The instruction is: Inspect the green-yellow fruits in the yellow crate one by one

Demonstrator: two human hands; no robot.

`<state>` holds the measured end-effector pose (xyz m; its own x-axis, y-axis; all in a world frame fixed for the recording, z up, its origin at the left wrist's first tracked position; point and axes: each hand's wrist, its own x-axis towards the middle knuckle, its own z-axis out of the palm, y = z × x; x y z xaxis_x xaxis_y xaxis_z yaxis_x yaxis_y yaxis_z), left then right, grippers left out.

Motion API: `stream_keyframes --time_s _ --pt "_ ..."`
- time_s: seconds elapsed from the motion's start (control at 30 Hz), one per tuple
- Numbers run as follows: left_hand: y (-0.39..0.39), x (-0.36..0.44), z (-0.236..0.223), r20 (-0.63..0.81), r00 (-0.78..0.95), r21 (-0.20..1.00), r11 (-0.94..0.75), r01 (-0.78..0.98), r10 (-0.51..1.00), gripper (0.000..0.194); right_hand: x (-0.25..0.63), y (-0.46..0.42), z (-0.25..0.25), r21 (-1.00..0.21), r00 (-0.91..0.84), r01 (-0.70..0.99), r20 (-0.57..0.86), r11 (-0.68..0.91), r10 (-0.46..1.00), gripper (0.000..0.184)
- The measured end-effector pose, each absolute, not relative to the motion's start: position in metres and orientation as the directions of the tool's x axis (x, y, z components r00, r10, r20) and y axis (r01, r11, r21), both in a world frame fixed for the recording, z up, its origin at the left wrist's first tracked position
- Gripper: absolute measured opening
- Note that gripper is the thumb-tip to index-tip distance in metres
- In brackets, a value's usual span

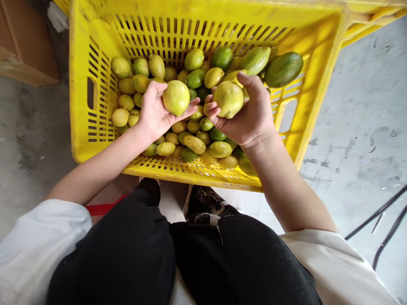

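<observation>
Could be taken for a produce storeroom or packing spot, tbh: loads of green-and-yellow fruit (194, 144) piled in a slotted yellow crate (206, 9), cardboard box (30, 44) parked nearby, scuffed grey floor (356, 114) around.

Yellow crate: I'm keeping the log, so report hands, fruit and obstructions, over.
Left hand holding a yellow-green fruit. Right hand holding a second fruit. Both above yellow crate, piled fruit beneath. Nothing seen blocking either hand.

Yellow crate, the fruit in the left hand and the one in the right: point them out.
Yellow crate (203, 12): head view, far wall's upper band.
Fruit in left hand (156, 112): (176, 98) head view, its middle.
Fruit in right hand (257, 116): (228, 99) head view, its middle.
</observation>
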<state>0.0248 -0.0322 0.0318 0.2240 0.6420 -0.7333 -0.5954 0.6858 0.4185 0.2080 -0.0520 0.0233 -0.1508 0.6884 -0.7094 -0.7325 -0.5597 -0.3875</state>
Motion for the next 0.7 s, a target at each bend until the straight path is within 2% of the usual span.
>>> stream_keyframes --time_s 0.2,0.33,0.43,0.53,0.7 --pt "-0.032 0.025 0.039 -0.713 0.240 0.412 0.670 -0.617 0.659 0.042 0.216 -0.053 0.028 -0.490 -0.133 -0.708 -0.615 -0.508 0.778 0.036" --pt "-0.034 0.025 0.041 -0.701 0.267 0.415 0.683 -0.601 0.661 0.042 0.217 -0.053 0.029 -0.554 -0.064 -0.664 -0.627 -0.502 0.777 0.029" --pt "-0.033 0.026 0.037 -0.725 0.221 0.417 0.671 -0.613 0.652 0.024 0.219 -0.052 0.028 -0.530 -0.084 -0.651 -0.661 -0.544 0.745 0.029" --pt "-0.031 0.025 0.034 -0.739 0.239 0.374 0.678 -0.632 0.630 0.031 0.221 -0.051 0.029 -0.477 -0.179 -0.626 -0.682 -0.617 0.709 0.032" --pt "-0.032 0.027 0.034 -0.747 0.263 0.352 0.700 -0.621 0.610 0.037 0.218 -0.051 0.032 -0.506 -0.208 -0.610 -0.641 -0.610 0.739 0.023"
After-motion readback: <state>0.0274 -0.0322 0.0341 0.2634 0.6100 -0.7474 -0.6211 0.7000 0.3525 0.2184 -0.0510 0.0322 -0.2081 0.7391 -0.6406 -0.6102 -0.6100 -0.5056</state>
